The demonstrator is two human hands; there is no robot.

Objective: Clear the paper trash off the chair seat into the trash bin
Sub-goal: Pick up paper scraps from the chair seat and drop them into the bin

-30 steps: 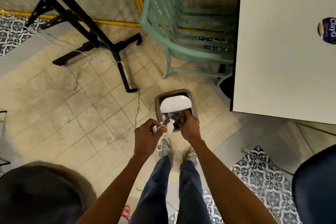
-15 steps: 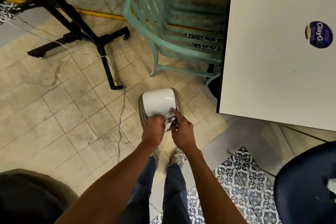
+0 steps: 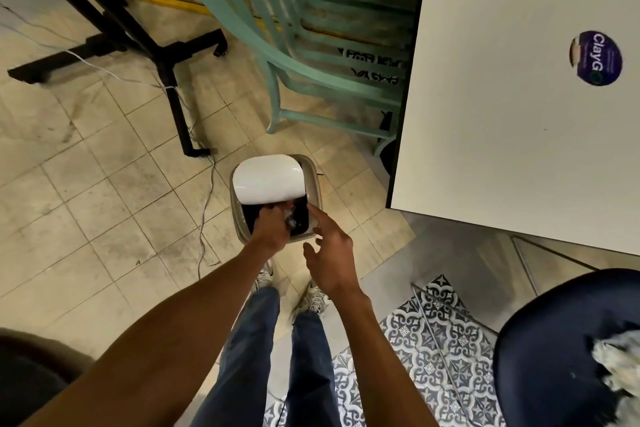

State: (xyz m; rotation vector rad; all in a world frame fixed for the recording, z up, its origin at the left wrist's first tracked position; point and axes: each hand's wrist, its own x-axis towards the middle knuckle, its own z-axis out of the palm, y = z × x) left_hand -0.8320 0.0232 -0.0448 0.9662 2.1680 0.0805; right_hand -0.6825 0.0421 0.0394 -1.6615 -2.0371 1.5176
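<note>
Left hand [image 3: 273, 229] was inside the trash bin [image 3: 236, 215] mouth, likely releasing paper; its grip was hidden. Right hand [image 3: 329, 253] grip was spread, empty.

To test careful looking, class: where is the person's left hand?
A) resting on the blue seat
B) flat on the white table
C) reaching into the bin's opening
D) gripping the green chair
C: the left hand reaches into the dark opening of the bin, just below its white lid; the right hand hovers open beside it.
</note>
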